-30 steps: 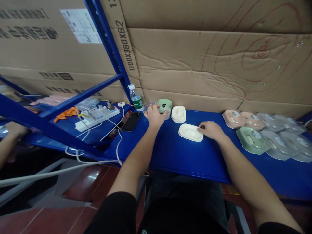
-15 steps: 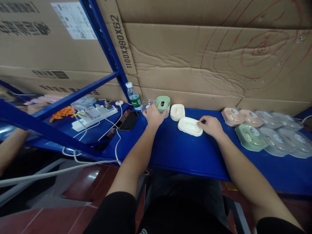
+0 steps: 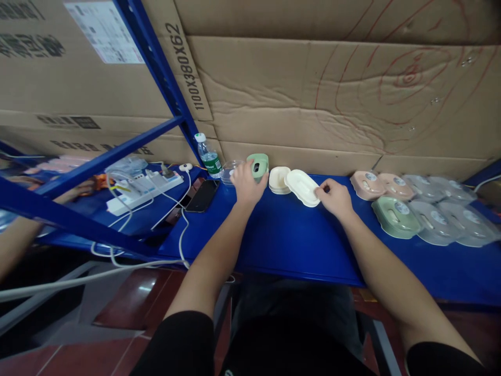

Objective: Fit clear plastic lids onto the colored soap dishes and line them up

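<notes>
Between the thumb and fingers of my right hand [image 3: 333, 196] is a cream oval tray [image 3: 302, 187], held by its right end and tilted, its left end up beside a cream square container [image 3: 279, 180]. My left hand [image 3: 247, 184] has its fingers round the near side of a green container [image 3: 258, 166] with a dark oval opening in its top. A clear plastic cover [image 3: 230, 172] lies just left of that hand, partly hidden by it.
A water bottle [image 3: 209, 156] and a phone [image 3: 202, 195] are at the left. Several lidded pink, green and grey containers [image 3: 397, 216] stand at the right. Beyond the blue frame [image 3: 156, 130] are a power strip [image 3: 144, 193] and another person's arm.
My right hand has lifted the cream oval tray off the table and tilted it. The green container has tipped slightly in my left hand. The camera view has shifted a little.
</notes>
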{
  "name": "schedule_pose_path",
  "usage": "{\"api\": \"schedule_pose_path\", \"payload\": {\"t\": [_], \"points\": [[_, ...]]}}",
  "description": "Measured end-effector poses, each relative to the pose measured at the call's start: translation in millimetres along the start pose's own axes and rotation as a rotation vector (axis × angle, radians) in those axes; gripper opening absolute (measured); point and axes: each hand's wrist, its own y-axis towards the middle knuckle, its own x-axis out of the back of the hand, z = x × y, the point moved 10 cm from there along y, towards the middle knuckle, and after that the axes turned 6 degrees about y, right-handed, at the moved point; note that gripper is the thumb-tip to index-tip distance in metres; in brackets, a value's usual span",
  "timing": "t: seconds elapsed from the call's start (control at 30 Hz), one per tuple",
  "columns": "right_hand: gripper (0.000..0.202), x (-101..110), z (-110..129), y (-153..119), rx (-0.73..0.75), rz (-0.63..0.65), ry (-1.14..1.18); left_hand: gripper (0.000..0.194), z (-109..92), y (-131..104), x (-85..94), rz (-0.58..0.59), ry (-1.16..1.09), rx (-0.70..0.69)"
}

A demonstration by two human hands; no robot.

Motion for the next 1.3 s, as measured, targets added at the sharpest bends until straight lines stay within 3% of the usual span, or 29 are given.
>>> {"api": "schedule_pose_path", "payload": {"t": [0.1, 0.2, 0.3, 0.43, 0.63, 0.8, 1.03, 1.3], "points": [[0.013, -5, -9, 1, -0.055, -0.043, 0.095, 0.046, -51, -21, -13.9, 0.166, -0.232, -0.287], [0.013, -13, -15, 0, -0.1, -0.108, 0.201, 0.051, -102, -58, -29.7, 0.33, -0.307, -0.589], [0.021, -23, -12, -1, -0.091, -0.162, 0.274, 0.047, -118, -72, -40.5, 0.353, -0.233, -0.648], [0.039, -40, 4, -3, 0.022, -0.123, 0.371, 0.037, -97, -55, -45.0, 0.362, -0.134, -0.473], [0.067, -70, 33, -10, 0.235, 0.137, 0.41, 0.04, -60, -35, -48.0, 0.479, -0.068, -0.248], [0.078, -83, 40, -15, 0.322, 0.243, 0.307, 0.042, -51, -34, -55.2, 0.53, -0.003, -0.179], [0.07, -98, 43, -17, 0.42, 0.316, -0.042, 0.043, -37, -39, -70.8, 0.62, 0.149, -0.127], [0.076, -110, 39, -22, 0.415, 0.438, -0.096, 0.046, -29, -37, -72.7, 0.578, 0.149, -0.085]]}}
